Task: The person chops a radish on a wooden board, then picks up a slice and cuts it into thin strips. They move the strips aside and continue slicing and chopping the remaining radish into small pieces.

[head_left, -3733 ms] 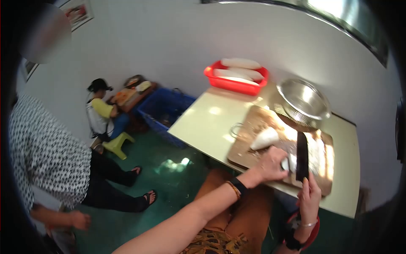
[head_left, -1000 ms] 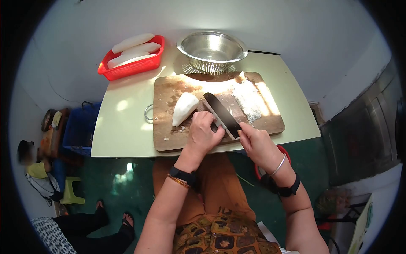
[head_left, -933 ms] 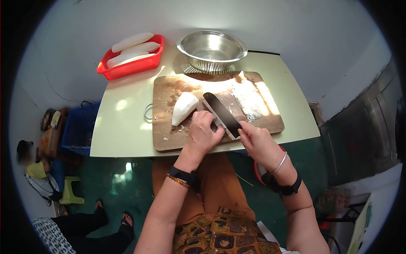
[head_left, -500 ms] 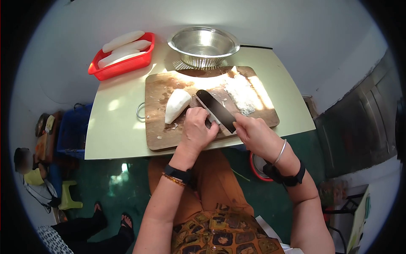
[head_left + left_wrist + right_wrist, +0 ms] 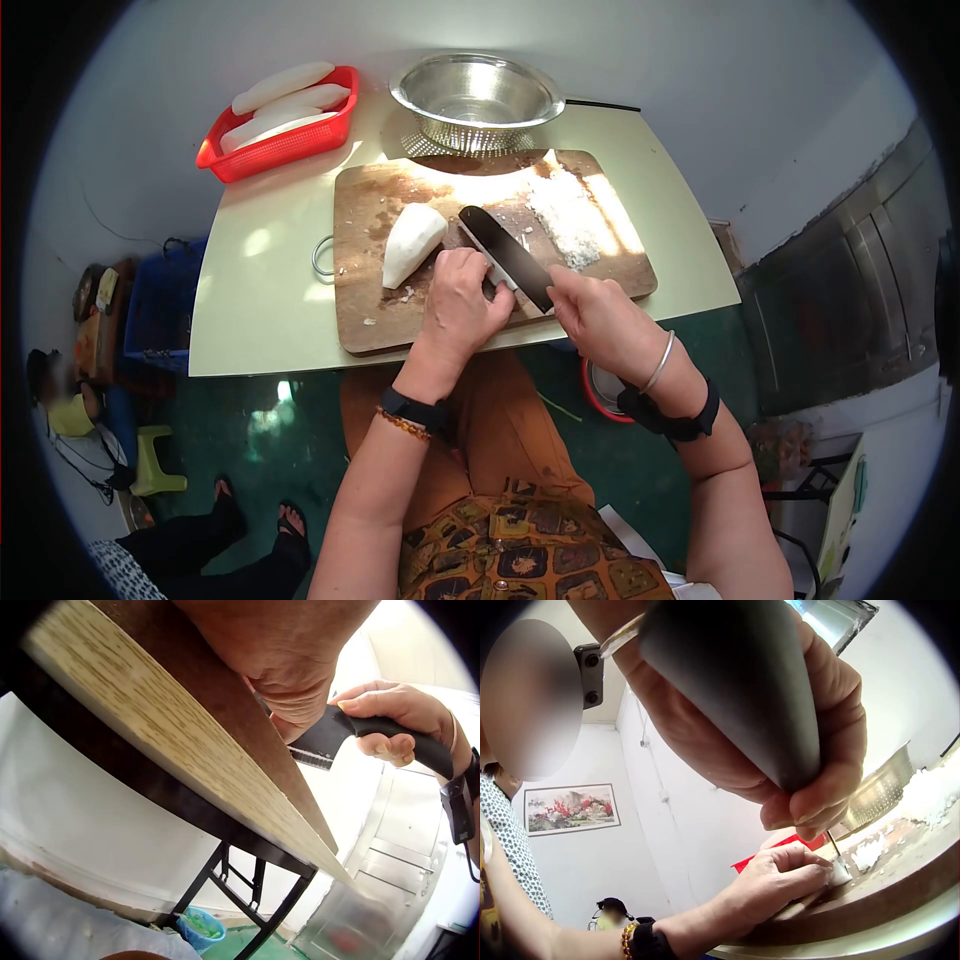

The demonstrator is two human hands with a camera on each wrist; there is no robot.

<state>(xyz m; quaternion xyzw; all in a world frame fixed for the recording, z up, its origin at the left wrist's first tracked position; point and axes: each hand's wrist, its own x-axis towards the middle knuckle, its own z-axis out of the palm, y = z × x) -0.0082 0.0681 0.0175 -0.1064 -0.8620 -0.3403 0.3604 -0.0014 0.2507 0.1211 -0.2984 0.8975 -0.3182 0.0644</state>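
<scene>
My right hand (image 5: 605, 315) grips the black handle (image 5: 409, 739) of a kitchen knife (image 5: 515, 262), its dark broad blade slanting over the cutting board (image 5: 365, 325). Beside the blade, the bent fingers of my left hand (image 5: 458, 305) hold a small white radish piece (image 5: 841, 874) against the board, near its front edge. These fingers hide part of the piece. A larger peeled white radish chunk (image 5: 414, 245) lies on the board just left of the knife. Finely chopped white bits (image 5: 570, 215) are spread along the board's right side in bright sunlight.
A perforated steel basin (image 5: 478, 95) stands behind the board. A red basket (image 5: 280, 150) with several peeled white radishes sits at the table's back left. Under the table are a red-rimmed bucket (image 5: 600, 395) and, farther left, a blue crate (image 5: 160, 305).
My head view has swung from the left side of the room to face the table, then drifted slightly. Over the last second both hands and the knife keep nearly the same place on the board.
</scene>
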